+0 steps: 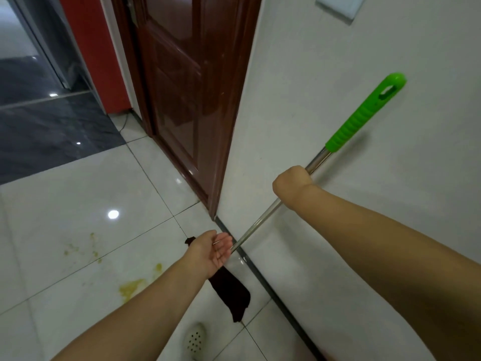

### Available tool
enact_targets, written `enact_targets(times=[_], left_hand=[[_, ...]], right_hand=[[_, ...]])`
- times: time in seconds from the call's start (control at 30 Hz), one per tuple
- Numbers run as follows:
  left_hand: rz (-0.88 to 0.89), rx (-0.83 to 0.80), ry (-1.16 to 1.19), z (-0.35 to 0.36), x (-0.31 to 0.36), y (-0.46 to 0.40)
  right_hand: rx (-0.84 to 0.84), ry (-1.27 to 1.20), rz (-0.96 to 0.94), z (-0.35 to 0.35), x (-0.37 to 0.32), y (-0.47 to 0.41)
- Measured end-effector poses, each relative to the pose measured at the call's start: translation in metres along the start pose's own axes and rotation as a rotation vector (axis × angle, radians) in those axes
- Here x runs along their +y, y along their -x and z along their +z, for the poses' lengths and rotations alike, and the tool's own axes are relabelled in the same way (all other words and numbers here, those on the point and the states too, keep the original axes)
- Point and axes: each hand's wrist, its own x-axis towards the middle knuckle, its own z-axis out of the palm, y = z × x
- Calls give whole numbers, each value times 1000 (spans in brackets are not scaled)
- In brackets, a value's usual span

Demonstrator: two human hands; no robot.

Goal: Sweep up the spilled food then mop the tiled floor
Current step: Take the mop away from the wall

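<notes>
Evidently readying the mop, the right hand wraps its fingers round the steel pole, while the left hand reaches in, fingers wide, to steady it lower down. Yellow spilled food lies at eight o'clock on the floor.

1. Dark red-brown wooden door, far centre, paneled, glossy.
2. White wall right of door, running near to far.
3. White plate mounted on wall, far right, cut off by top edge.
4. Red wall section left of door.
5. Dark glossy flooring far left.
6. Perforated white slipper near, bottom centre.
</notes>
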Motion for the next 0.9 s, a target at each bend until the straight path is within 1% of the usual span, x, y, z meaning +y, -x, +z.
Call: enact_targets(times=[0.2, 0.33, 0.5, 0.67, 0.9], left_hand=[[123, 11, -129, -18, -55, 53], [176, 31, -144, -36, -94, 89], [234, 81, -134, -67, -130, 130], [341, 127, -114, -95, -137, 172], [384, 81, -142, -141, -151, 223]], right_hand=[[154, 31, 60, 10, -33, 72], [204, 17, 107, 18, -53, 130], [208, -12, 115, 24, -81, 191], [206, -39, 127, 13, -97, 240], [160, -55, 147, -26, -133, 307]])
